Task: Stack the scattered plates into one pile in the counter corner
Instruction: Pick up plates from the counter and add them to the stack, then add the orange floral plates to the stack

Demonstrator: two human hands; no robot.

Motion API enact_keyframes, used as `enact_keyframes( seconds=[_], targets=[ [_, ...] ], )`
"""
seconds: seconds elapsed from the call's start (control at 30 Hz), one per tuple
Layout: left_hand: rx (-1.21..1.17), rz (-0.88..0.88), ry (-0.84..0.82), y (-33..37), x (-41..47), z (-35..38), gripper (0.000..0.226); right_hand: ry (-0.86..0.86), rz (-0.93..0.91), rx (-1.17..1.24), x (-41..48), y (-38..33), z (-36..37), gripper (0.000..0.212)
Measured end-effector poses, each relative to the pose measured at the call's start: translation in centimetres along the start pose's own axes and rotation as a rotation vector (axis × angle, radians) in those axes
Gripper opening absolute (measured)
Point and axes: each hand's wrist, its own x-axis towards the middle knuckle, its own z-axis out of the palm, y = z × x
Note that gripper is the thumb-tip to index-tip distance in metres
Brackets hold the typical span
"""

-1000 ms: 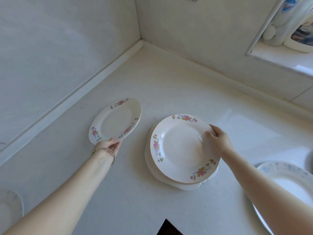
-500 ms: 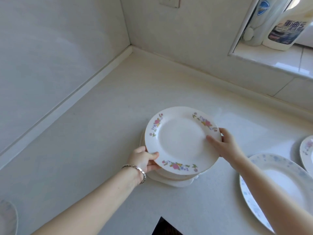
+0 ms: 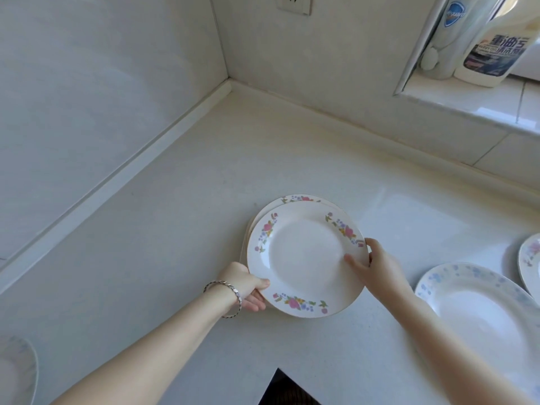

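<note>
Plate (image 3: 304, 258) gripped atop the pile (image 3: 295, 198), short of the corner (image 3: 233, 86)
Left hand (image 3: 248, 287) clasped its rim at eight o'clock, right hand (image 3: 377, 264) pinched at three; stiff, slick, breakable china, probably best held by opposite edges.

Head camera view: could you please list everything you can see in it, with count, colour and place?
top plate: one, white with pink floral rim, on the pile mid-counter
plates beneath: count hidden, one floral rim shows, same pile
blue-patterned plate: one, white and pale blue, right of the pile
right-edge plate: one, white with pink flowers, cut off
left-edge plate: one, pale bluish, lower left, cut off
bottles: two, white with blue labels, window ledge
wall socket: one, white, back wall
counter: one, off-white
bracelet: one, silver, left wrist
left hand: one, grips the top plate's near-left rim
right hand: one, holds its right rim
</note>
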Motion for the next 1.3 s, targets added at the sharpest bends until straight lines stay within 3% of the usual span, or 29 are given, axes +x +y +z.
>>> enact_keyframes(
  seconds=[0.13,0.2,0.27,0.37,0.47,0.53,0.63,0.7,0.8,0.87,0.93,1.03,1.17,1.3],
  targets=[
    [0.355,0.140,0.240,0.4,0.6,-0.7,0.026,0.009,0.007,-0.234,0.5,-0.7,-0.1,0.053],
    [0.447,0.198,0.366,0.3,0.9,-0.3,0.017,0.029,-0.004,-0.247,1.1,-0.8,0.0,0.058],
    [0.299,0.225,0.395,-0.1,1.7,0.6,0.028,0.022,0.010,-0.096,2.0,-1.0,0.4,0.071],
    [-0.158,0.305,0.313,-0.4,2.2,2.5,0.053,-0.007,0.029,0.141,2.6,-1.8,1.2,0.074],
    [-0.500,0.272,0.279,0.0,1.8,4.1,0.060,0.005,0.019,0.157,2.4,-1.7,2.1,0.070],
    [-0.574,0.247,0.300,0.4,1.6,4.6,0.062,-0.002,0.023,0.148,2.4,-1.3,2.3,0.071],
    [-0.446,0.257,0.315,0.5,1.0,4.5,0.064,-0.039,0.049,0.097,2.5,-1.4,1.8,0.074],
    [-0.300,0.277,0.313,0.3,0.7,3.8,0.063,0.041,-0.013,-0.100,2.2,-2.1,1.5,0.074],
    [-0.050,0.260,0.369,-0.7,-0.4,1.5,0.053,0.175,-0.322,-0.321,0.5,-4.5,1.8,0.057],
    [0.023,0.261,0.451,-2.1,-1.8,-0.4,0.038,0.046,-0.493,-0.368,-1.1,-7.1,2.4,0.041],
    [0.017,0.255,0.547,-4.5,-3.1,-2.3,0.023,-0.232,-0.529,-0.386,-2.7,-9.7,3.7,0.032],
    [0.023,0.179,0.661,-10.0,-5.5,-5.2,0.027,-0.551,-0.569,-0.468,-5.5,-13.1,7.4,0.029],
    [-0.062,0.073,0.799,-18.9,-9.4,-8.9,0.025,-0.782,-0.705,-0.600,-10.9,-16.2,14.1,0.030],
    [-0.295,-0.061,0.927,-28.0,-12.8,-12.3,0.033,-0.907,-0.777,-0.665,-17.5,-17.8,21.3,0.032]
  ],
)
